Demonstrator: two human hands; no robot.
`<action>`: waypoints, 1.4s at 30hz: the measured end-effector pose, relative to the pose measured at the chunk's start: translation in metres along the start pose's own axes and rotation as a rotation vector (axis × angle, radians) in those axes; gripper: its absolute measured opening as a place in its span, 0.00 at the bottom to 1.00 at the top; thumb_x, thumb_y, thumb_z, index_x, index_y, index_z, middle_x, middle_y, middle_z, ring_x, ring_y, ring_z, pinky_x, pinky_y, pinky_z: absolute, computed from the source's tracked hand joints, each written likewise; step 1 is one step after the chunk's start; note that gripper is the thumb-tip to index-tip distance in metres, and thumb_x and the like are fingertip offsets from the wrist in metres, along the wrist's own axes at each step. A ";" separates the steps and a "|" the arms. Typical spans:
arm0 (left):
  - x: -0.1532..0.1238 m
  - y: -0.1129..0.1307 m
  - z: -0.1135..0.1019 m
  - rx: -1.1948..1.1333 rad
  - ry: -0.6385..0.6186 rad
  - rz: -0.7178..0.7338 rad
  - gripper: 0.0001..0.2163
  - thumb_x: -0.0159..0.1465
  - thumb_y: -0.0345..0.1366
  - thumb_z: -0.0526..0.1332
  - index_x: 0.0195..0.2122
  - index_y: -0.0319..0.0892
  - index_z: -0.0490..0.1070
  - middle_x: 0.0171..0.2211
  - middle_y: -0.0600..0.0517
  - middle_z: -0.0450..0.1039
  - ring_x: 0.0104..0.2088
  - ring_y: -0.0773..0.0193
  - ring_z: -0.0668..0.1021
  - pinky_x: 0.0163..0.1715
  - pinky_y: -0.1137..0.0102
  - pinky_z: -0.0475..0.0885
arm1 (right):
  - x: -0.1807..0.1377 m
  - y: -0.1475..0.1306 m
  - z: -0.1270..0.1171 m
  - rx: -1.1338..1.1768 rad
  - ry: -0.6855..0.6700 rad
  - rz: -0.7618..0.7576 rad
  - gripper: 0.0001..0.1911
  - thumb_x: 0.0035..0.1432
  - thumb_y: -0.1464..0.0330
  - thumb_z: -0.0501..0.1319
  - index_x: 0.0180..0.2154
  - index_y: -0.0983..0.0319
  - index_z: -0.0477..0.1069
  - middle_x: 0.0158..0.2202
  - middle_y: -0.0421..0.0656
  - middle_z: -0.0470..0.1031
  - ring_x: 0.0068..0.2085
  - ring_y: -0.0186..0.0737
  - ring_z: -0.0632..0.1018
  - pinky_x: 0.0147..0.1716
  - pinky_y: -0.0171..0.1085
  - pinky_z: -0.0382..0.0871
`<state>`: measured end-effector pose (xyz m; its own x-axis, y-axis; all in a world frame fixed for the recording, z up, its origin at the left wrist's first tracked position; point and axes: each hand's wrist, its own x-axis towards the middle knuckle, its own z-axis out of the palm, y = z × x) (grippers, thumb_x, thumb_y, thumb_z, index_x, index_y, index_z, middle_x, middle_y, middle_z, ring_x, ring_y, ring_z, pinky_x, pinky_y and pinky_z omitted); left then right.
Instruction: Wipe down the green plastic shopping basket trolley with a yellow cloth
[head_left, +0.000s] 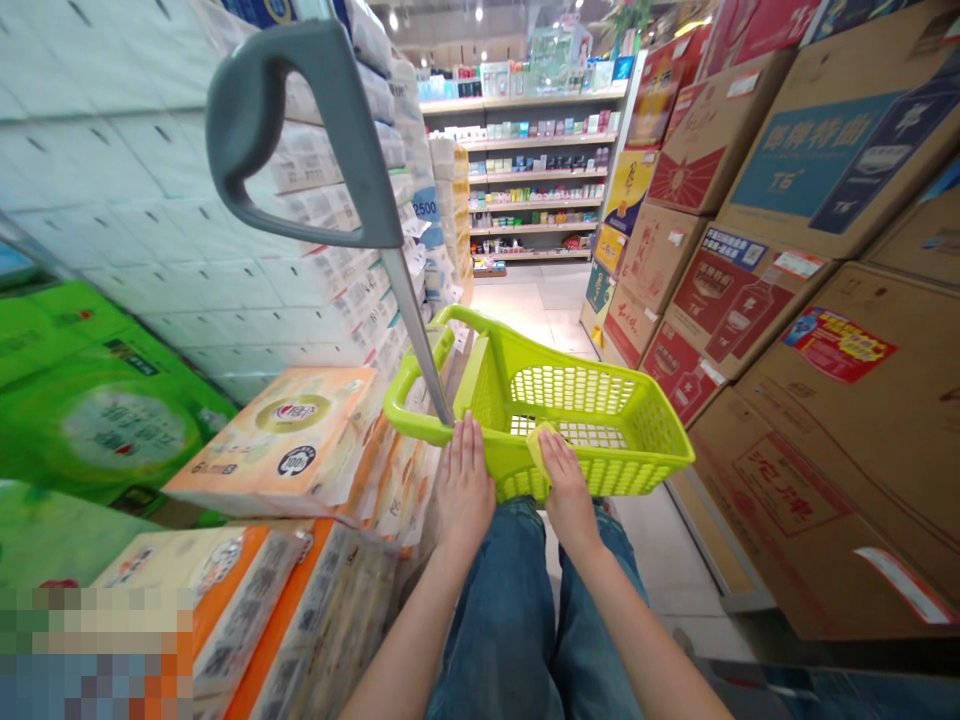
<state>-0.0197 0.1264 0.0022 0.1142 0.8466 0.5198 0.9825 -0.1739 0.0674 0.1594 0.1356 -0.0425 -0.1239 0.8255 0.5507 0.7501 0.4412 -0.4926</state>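
Observation:
A lime-green shopping basket (637,390) with a perforated bottom and sides stands before my knees, with nothing seen inside it. At its left end a metal pole rises to a large grey handle (367,160). My left hand (466,485) lies with straight fingers on the basket's near side, close to the foot of the pole. Against the near rim, my right hand (568,490) presses a small yellow cloth (537,450), partly covered by the fingers.
Orange tissue packs (300,430) and green packs (97,390) are stacked on the left, below a wall of white packs (135,170). Brown cartons (847,420) tower on the right. Shelves of small goods (536,180) stand at the aisle's far end.

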 end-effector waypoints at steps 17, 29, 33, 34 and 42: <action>0.000 0.000 0.005 0.044 0.025 -0.013 0.34 0.66 0.26 0.49 0.72 0.34 0.37 0.73 0.42 0.43 0.72 0.56 0.47 0.68 0.56 0.56 | 0.039 -0.070 0.032 0.107 -0.016 -0.051 0.46 0.46 0.86 0.46 0.69 0.64 0.54 0.69 0.49 0.60 0.70 0.42 0.57 0.70 0.52 0.54; 0.001 0.003 0.001 -0.001 0.024 -0.002 0.41 0.60 0.26 0.55 0.72 0.32 0.33 0.73 0.40 0.42 0.72 0.53 0.48 0.68 0.56 0.55 | -0.017 0.034 -0.015 -0.069 0.104 0.088 0.50 0.46 0.87 0.44 0.70 0.58 0.49 0.68 0.48 0.61 0.70 0.41 0.57 0.69 0.54 0.55; 0.001 0.003 0.001 -0.014 0.016 -0.005 0.42 0.60 0.26 0.55 0.72 0.32 0.32 0.73 0.39 0.42 0.72 0.52 0.48 0.68 0.55 0.55 | -0.009 0.015 -0.006 -0.073 0.124 0.136 0.49 0.46 0.87 0.45 0.70 0.61 0.51 0.67 0.49 0.62 0.71 0.42 0.57 0.69 0.54 0.54; 0.001 0.003 0.001 -0.015 0.014 -0.007 0.41 0.61 0.26 0.55 0.72 0.33 0.32 0.73 0.39 0.42 0.72 0.52 0.48 0.68 0.55 0.55 | -0.003 0.002 0.000 -0.054 0.113 0.124 0.48 0.46 0.87 0.45 0.70 0.62 0.51 0.68 0.49 0.62 0.71 0.42 0.57 0.69 0.54 0.54; 0.001 0.002 0.003 0.059 0.009 -0.016 0.34 0.66 0.25 0.49 0.72 0.32 0.37 0.72 0.39 0.45 0.72 0.56 0.47 0.68 0.56 0.56 | 0.037 -0.069 0.032 0.130 -0.003 -0.059 0.46 0.48 0.86 0.47 0.70 0.62 0.50 0.68 0.50 0.60 0.70 0.43 0.58 0.69 0.54 0.54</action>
<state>-0.0176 0.1283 -0.0003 0.0969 0.8447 0.5264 0.9912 -0.1296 0.0256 0.0821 0.1465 -0.0096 -0.1669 0.7978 0.5794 0.6513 0.5304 -0.5427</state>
